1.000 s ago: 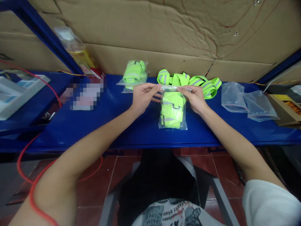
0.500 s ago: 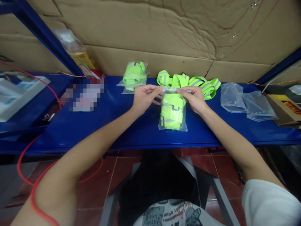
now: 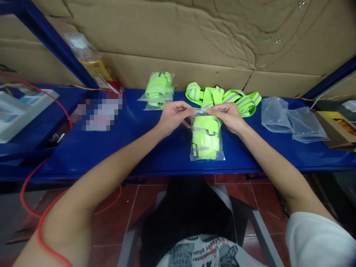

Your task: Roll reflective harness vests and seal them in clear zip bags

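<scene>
A clear bag point(image 3: 207, 138) with a rolled green strap point(image 3: 204, 146) inside is in the middle, over the near part of the table point(image 3: 250, 157). I can't tell if its bottom rests on the table or hangs just above it. The strap has gray stripes and dark buckles. The left hand point(image 3: 175, 115) pinches the top edge of the bag between thumb and fingers, and the right hand point(image 3: 228, 115) pinches the same edge close beside it. The top edge could slip loose if one pinch gets weak, because the plastic looks smooth. The fat roll might push the top apart, or a bit of strap could get caught in the edge. The bag might tear if the hands pull too hard. Just behind the hands is a pile of loose green straps point(image 3: 213, 97), so the fingers could bump it if they go forward. Behind the left hand sit filled bags point(image 3: 158, 87), one partly on top of another. To the right are two flat bags point(image 3: 307, 125) with no strap in them, then a small cardboard box point(image 3: 338, 129). To the left is a blurry patch point(image 3: 102, 115) I can't make out. A bottle point(image 3: 93, 61) leans behind it. A brown cardboard wall point(image 3: 155, 33) blocks the back, and a red hose point(image 3: 41, 230) loops near the left arm.
</scene>
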